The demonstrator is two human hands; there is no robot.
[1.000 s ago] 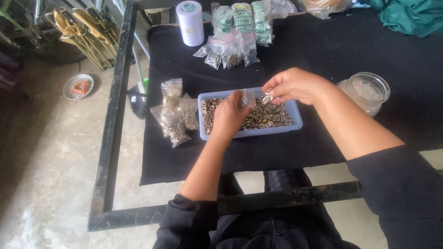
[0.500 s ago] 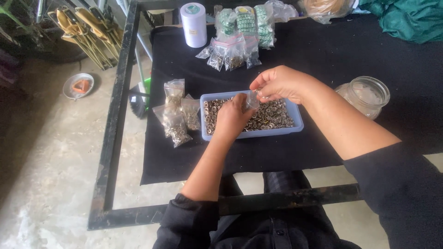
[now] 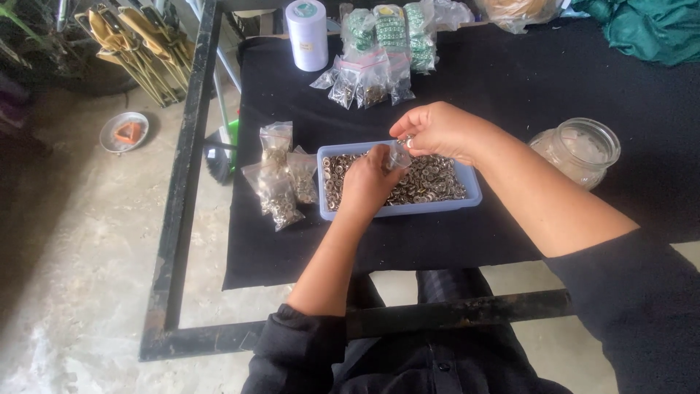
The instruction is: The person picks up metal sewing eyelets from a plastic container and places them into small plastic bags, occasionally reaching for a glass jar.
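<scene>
Over one blue tray (image 3: 472, 195) of small metal rings lying near the black cloth's (image 3: 510, 80) front edge, long axis along that edge, the left hand (image 3: 370, 182) is pinching one small clear bag (image 3: 399, 154), standing roughly upright, while the right hand (image 3: 437, 130) is pinching at the bag's top with fingertips pressed together. Three filled clear bags (image 3: 278, 179) are lying by the cloth's left edge, one glass jar (image 3: 580, 149) is sitting to the tray's right, and one white spool (image 3: 307, 34) is standing at the far edge beside more clear packets (image 3: 368, 76), some holding green pieces.

Shiny metal rings (image 3: 430, 182); matt black cloth (image 3: 510, 95); clear glass jar (image 3: 580, 149).
</scene>
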